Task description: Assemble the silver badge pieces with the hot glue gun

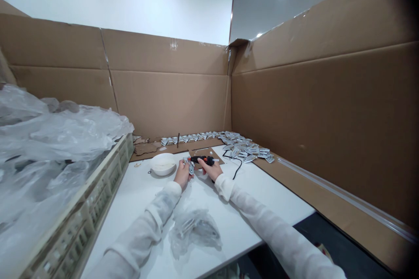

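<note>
A small silvery clip (190, 166) is pinched in the left hand (182, 173), fingers curled closed around it, held just above the white table (268, 200). At three o'clock of it, touching close, a black-and-orange glue gun (202, 159) is gripped by the right hand (211, 169), fist clenched on the handle, nozzle turned towards the clip (the tip itself is too small to make out). A black cord (236, 166) is trailed off the gun towards one o'clock.

At ten o'clock of the left hand, a white bowl (163, 163) is set near; its contents cannot be told. Beyond the hands at twelve o'clock, a brown cardboard scrap (206, 152) is laid flat, and behind it a row of finished clips (193, 137) is lined along the cardboard wall (170, 96). At one o'clock a loose pile of clips (247, 149) is heaped.

Between the two sleeves, at six o'clock, a crumpled clear bag (194, 229) is seen with more pieces inside. Far over at nine o'clock, a beige plastic crate (98, 200) is stood, filled and overflowing with clear plastic sheeting (55, 135).
</note>
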Demonstrator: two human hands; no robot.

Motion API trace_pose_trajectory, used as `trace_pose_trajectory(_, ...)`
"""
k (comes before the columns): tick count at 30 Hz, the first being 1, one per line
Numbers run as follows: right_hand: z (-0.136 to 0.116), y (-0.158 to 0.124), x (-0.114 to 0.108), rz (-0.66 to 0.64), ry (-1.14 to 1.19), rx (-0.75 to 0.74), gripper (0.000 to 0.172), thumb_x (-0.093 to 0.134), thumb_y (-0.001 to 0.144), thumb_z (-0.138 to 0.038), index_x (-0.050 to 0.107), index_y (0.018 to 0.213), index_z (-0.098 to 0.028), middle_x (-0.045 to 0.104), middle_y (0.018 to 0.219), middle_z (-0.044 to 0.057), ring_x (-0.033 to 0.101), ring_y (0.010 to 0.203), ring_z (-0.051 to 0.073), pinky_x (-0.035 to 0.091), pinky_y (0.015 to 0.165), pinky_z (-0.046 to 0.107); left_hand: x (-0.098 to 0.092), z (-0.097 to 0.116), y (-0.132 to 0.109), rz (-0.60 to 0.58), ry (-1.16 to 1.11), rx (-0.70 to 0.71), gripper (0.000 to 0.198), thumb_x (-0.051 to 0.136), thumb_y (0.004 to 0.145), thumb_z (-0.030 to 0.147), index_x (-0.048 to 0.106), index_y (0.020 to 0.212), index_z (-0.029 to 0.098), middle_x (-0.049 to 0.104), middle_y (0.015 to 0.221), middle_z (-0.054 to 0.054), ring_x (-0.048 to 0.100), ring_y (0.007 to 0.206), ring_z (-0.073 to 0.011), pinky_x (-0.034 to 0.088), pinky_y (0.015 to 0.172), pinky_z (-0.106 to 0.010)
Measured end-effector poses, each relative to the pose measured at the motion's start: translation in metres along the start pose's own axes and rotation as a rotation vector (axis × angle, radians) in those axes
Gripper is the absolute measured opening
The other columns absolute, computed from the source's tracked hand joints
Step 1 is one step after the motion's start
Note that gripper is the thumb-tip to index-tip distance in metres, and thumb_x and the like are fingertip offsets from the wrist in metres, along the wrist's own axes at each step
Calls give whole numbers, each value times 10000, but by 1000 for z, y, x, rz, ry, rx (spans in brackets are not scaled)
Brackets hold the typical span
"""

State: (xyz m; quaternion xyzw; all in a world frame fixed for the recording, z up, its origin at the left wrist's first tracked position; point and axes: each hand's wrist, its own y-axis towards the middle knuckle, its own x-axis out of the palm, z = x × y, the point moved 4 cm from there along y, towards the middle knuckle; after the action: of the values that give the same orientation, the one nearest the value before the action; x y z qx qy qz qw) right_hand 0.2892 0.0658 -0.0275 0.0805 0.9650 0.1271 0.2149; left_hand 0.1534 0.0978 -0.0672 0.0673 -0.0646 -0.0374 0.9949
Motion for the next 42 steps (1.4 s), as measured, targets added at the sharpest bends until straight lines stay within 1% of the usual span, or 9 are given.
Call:
trace_pose_trajectory(8,1,0,-1,24,2,4,471,499,687,-562,529,418,-177,507,398,17,522,489,157,404,559,253,0,4,-3,11,-12,-22,228,438,822,391,340,869,191,553,571,40,399,299,-56,222,309,-164)
trace_pose_trajectory(16,10,10,-10,231,120,-56,359,555,647,-506,607,645,-150,577,551,31,539,583,179,422,567,266,4,8,-8,-45,58,-65,150,461,794,310,411,843,177,606,622,-5,441,368,-75,276,353,-173)
trace_pose_trajectory(22,21,19,0,61,138,-61,206,575,589,-351,589,635,-150,546,513,-3,501,523,152,413,515,256,9,10,-8,-175,83,-21,162,532,743,302,542,778,144,598,575,-21,543,519,-115,360,474,-181)
trace_pose_trajectory(31,29,24,8,-54,262,40,125,567,592,-252,550,538,-141,516,455,-12,462,428,106,396,449,222,12,22,-14,-170,224,-101,141,443,745,197,569,727,137,603,589,-35,523,501,-119,351,443,-186)
trace_pose_trajectory(33,28,25,6,-59,283,57,126,576,604,-237,541,529,-142,519,449,-8,467,424,103,395,436,213,13,33,-14,-304,425,-190,174,420,753,224,569,723,140,622,654,-53,524,513,-124,365,435,-194)
trace_pose_trajectory(35,27,27,4,-55,304,85,134,577,619,-216,530,515,-145,517,437,-7,473,417,97,397,429,201,10,53,-17,-516,700,-311,185,433,744,256,579,750,144,638,778,-69,558,589,-144,414,473,-211)
trace_pose_trajectory(37,25,27,1,-50,314,117,141,570,633,-187,525,506,-146,522,437,-7,475,409,85,400,426,185,1,89,-21,-579,824,-314,212,504,702,275,593,847,150,628,946,-79,581,736,-180,455,550,-231)
trace_pose_trajectory(40,22,26,-2,-115,297,167,138,575,636,-161,526,509,-141,522,427,-13,463,382,71,392,399,170,-12,161,-31,-489,1168,101,362,369,789,353,533,1073,200,515,1210,-44,504,1014,-175,432,799,-237)
trace_pose_trajectory(42,20,23,-2,-245,277,185,120,597,621,-154,534,520,-133,525,419,-11,469,373,76,399,388,172,-22,195,-40,-368,1234,232,420,286,821,374,468,1171,229,509,1220,-24,487,1046,-172,404,864,-265)
